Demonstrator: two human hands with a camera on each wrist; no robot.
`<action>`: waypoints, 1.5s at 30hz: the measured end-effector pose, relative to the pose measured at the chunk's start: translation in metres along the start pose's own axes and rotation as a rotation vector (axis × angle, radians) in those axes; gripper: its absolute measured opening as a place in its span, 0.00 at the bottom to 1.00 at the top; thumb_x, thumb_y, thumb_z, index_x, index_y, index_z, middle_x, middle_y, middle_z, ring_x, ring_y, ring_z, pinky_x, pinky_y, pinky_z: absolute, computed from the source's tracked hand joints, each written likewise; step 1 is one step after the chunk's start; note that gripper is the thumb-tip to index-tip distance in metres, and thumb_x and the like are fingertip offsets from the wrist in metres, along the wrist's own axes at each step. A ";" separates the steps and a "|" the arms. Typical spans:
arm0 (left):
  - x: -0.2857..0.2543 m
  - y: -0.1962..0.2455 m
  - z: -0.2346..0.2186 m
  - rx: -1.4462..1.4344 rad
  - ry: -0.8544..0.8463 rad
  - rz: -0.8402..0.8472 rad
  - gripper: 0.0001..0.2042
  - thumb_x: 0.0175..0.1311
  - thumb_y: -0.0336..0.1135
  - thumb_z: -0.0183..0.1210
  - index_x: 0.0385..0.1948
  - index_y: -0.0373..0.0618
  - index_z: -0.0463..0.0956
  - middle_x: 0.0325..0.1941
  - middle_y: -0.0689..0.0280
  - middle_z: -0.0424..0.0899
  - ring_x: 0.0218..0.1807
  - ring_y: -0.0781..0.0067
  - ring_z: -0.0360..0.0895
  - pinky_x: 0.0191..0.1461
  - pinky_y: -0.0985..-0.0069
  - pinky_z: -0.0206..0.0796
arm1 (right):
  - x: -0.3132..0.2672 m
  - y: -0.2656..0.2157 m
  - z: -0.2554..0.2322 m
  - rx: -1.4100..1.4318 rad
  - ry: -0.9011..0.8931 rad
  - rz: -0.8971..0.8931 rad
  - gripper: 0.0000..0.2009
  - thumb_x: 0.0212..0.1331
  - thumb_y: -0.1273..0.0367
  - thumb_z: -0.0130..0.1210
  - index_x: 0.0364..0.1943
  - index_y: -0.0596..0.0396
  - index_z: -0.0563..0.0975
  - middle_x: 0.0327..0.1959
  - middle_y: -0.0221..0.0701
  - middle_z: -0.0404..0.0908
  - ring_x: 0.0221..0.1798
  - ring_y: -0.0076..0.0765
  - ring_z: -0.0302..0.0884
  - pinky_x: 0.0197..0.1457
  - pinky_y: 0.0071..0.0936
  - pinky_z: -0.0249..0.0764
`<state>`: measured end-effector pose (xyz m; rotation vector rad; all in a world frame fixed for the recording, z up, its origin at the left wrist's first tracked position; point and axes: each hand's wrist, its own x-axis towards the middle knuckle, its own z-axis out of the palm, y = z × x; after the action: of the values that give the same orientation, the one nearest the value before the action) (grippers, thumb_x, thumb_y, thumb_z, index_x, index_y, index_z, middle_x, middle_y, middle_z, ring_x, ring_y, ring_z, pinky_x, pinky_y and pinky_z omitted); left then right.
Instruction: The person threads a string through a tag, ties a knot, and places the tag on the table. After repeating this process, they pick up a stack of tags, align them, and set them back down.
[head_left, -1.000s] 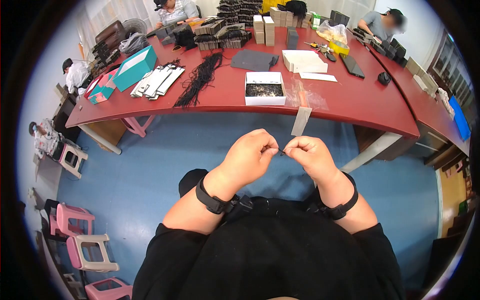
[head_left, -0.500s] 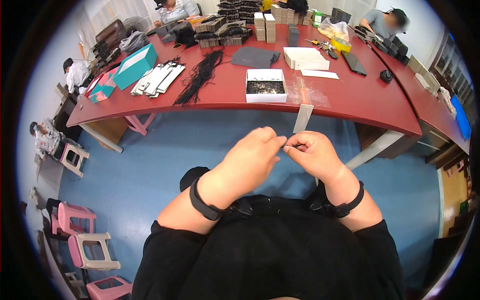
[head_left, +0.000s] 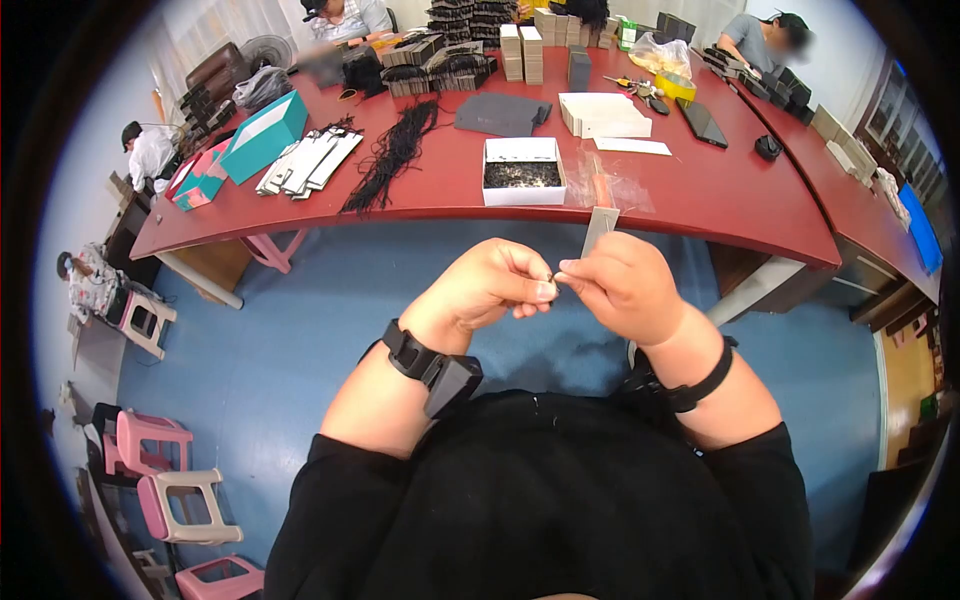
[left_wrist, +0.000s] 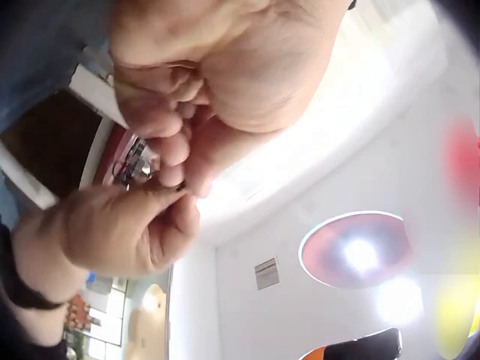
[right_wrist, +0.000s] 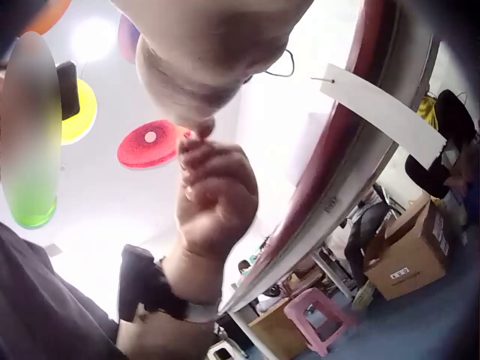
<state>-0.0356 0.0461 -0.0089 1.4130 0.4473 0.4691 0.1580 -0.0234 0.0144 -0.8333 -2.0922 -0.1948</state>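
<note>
Both hands meet in front of the body, below the table's near edge in the head view. My left hand (head_left: 490,285) pinches between thumb and forefinger, its thumbnail facing the camera. Fingertip to fingertip with it, my right hand (head_left: 625,285) pinches too, its back turned up. Between them is a thin black cord, mostly hidden by the fingers; a thin loop of the cord (right_wrist: 292,63) sticks out past the right hand in the right wrist view. Beyond the hands, a pale grey strip (head_left: 599,230) juts over the table edge.
On the red table (head_left: 700,205) stand a white box (head_left: 525,196) of small dark bits, a bundle of black cords (head_left: 395,155), white tags (head_left: 300,165), a teal box (head_left: 262,135) and a stack of white cards (head_left: 605,117). Stools (head_left: 185,505) stand at left. Other people sit around.
Both hands have turned: the left now shows its thumb after its back faced up half a second ago, and the right has rolled back-up. Their fingertips stay together.
</note>
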 end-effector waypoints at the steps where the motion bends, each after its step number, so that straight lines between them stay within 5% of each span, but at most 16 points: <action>1: 0.000 -0.007 -0.003 -0.399 -0.060 0.056 0.04 0.55 0.28 0.62 0.25 0.40 0.77 0.22 0.66 0.78 0.20 0.79 0.70 0.23 0.79 0.60 | -0.004 -0.001 0.007 -0.002 0.003 -0.005 0.09 0.41 0.76 0.61 0.30 0.56 0.78 0.21 0.34 0.73 0.26 0.40 0.74 0.28 0.32 0.69; 3: 0.010 -0.020 0.006 -0.522 -0.124 0.183 0.03 0.56 0.28 0.61 0.27 0.41 0.77 0.24 0.66 0.79 0.23 0.80 0.70 0.27 0.81 0.61 | -0.010 -0.002 0.029 0.084 0.275 0.001 0.12 0.42 0.78 0.62 0.34 0.58 0.77 0.22 0.32 0.72 0.25 0.38 0.72 0.26 0.28 0.68; 5: 0.019 -0.022 0.023 -0.843 0.066 0.393 0.03 0.57 0.29 0.60 0.28 0.41 0.77 0.29 0.67 0.79 0.28 0.81 0.71 0.33 0.83 0.63 | -0.005 -0.003 0.045 0.126 0.393 0.017 0.11 0.48 0.76 0.61 0.38 0.59 0.78 0.23 0.33 0.73 0.25 0.34 0.71 0.27 0.24 0.67; 7: 0.025 -0.019 0.030 -0.845 0.108 0.390 0.03 0.58 0.30 0.59 0.28 0.42 0.77 0.31 0.68 0.79 0.32 0.81 0.72 0.38 0.82 0.63 | -0.002 -0.005 0.052 0.447 0.412 0.360 0.10 0.54 0.74 0.57 0.40 0.62 0.78 0.26 0.31 0.74 0.26 0.27 0.70 0.28 0.21 0.67; 9: 0.028 -0.012 0.036 -0.708 0.364 0.568 0.02 0.59 0.29 0.59 0.29 0.42 0.77 0.30 0.69 0.78 0.31 0.81 0.72 0.38 0.82 0.63 | 0.000 -0.008 0.056 0.590 0.381 0.462 0.11 0.59 0.71 0.55 0.43 0.62 0.77 0.29 0.27 0.74 0.29 0.20 0.68 0.31 0.19 0.65; 11: 0.033 -0.020 0.024 -0.585 0.382 0.606 0.00 0.59 0.27 0.58 0.30 0.43 0.77 0.32 0.68 0.80 0.33 0.77 0.74 0.39 0.79 0.68 | 0.005 -0.014 0.060 1.491 0.451 0.772 0.10 0.60 0.69 0.54 0.42 0.60 0.77 0.30 0.22 0.74 0.32 0.18 0.65 0.33 0.17 0.61; 12: 0.033 -0.018 0.023 -0.265 0.465 0.806 0.02 0.57 0.24 0.59 0.29 0.43 0.77 0.30 0.68 0.79 0.32 0.76 0.73 0.39 0.80 0.68 | 0.002 -0.009 0.060 1.631 0.396 0.826 0.09 0.61 0.68 0.54 0.40 0.57 0.78 0.31 0.21 0.74 0.33 0.17 0.64 0.34 0.16 0.59; 14: 0.030 -0.013 0.015 0.264 0.533 1.028 0.08 0.48 0.18 0.63 0.26 0.42 0.76 0.27 0.68 0.75 0.31 0.74 0.70 0.36 0.79 0.65 | -0.001 -0.003 0.060 1.754 0.370 0.839 0.08 0.60 0.68 0.54 0.38 0.57 0.78 0.31 0.22 0.75 0.33 0.16 0.65 0.33 0.15 0.59; 18: 0.022 -0.004 0.005 0.627 0.405 1.207 0.10 0.43 0.17 0.65 0.25 0.41 0.75 0.26 0.68 0.74 0.29 0.72 0.68 0.33 0.78 0.61 | -0.006 0.009 0.055 1.929 0.173 0.735 0.06 0.60 0.68 0.55 0.34 0.55 0.77 0.32 0.25 0.76 0.32 0.17 0.66 0.33 0.15 0.61; 22: 0.011 0.001 0.014 0.585 0.348 1.124 0.08 0.46 0.18 0.64 0.26 0.40 0.75 0.28 0.66 0.74 0.31 0.73 0.69 0.36 0.79 0.63 | -0.002 0.001 0.046 1.884 0.161 0.733 0.05 0.60 0.69 0.54 0.32 0.55 0.77 0.31 0.24 0.74 0.31 0.18 0.66 0.34 0.16 0.62; 25: 0.004 0.001 0.024 0.229 0.300 0.875 0.09 0.47 0.18 0.63 0.28 0.39 0.74 0.33 0.64 0.75 0.34 0.74 0.72 0.39 0.78 0.66 | 0.004 -0.010 0.035 1.668 0.260 0.672 0.05 0.59 0.70 0.55 0.29 0.55 0.76 0.29 0.25 0.72 0.30 0.19 0.66 0.34 0.18 0.64; 27: -0.003 0.004 0.027 0.106 0.288 0.699 0.08 0.50 0.18 0.61 0.30 0.39 0.73 0.36 0.62 0.75 0.38 0.75 0.72 0.41 0.78 0.66 | 0.002 -0.011 0.023 0.750 0.218 0.431 0.05 0.58 0.71 0.56 0.28 0.57 0.75 0.28 0.26 0.71 0.30 0.19 0.66 0.33 0.21 0.65; 31: -0.017 0.010 0.037 0.277 0.315 0.773 0.09 0.49 0.18 0.61 0.30 0.39 0.73 0.35 0.62 0.76 0.37 0.72 0.74 0.39 0.77 0.67 | 0.000 -0.020 0.008 0.396 0.244 0.156 0.04 0.48 0.76 0.61 0.27 0.57 0.77 0.26 0.30 0.72 0.29 0.30 0.70 0.32 0.25 0.67; 34: -0.024 0.014 0.040 0.900 0.424 1.119 0.13 0.43 0.17 0.64 0.30 0.42 0.74 0.32 0.61 0.77 0.31 0.66 0.75 0.34 0.74 0.68 | -0.001 -0.025 0.004 0.386 0.219 0.141 0.06 0.43 0.77 0.63 0.27 0.56 0.78 0.25 0.32 0.73 0.29 0.35 0.71 0.32 0.27 0.69; 37: -0.026 0.018 0.038 0.914 0.341 1.163 0.13 0.40 0.17 0.64 0.28 0.42 0.74 0.32 0.63 0.78 0.31 0.66 0.76 0.34 0.74 0.68 | 0.000 -0.023 -0.005 0.457 0.114 0.159 0.06 0.43 0.77 0.63 0.26 0.56 0.78 0.25 0.32 0.74 0.28 0.35 0.72 0.31 0.27 0.69; 45: -0.032 0.025 0.042 0.845 0.166 0.869 0.13 0.40 0.17 0.63 0.30 0.41 0.76 0.29 0.63 0.78 0.30 0.64 0.76 0.33 0.73 0.68 | 0.006 -0.016 -0.029 0.482 -0.283 0.172 0.05 0.45 0.72 0.63 0.25 0.55 0.79 0.23 0.32 0.74 0.27 0.36 0.74 0.31 0.27 0.70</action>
<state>-0.0398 -0.0039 0.0210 2.3966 0.1226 1.1935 0.1653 -0.0447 0.0394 -0.7667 -2.1763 0.5297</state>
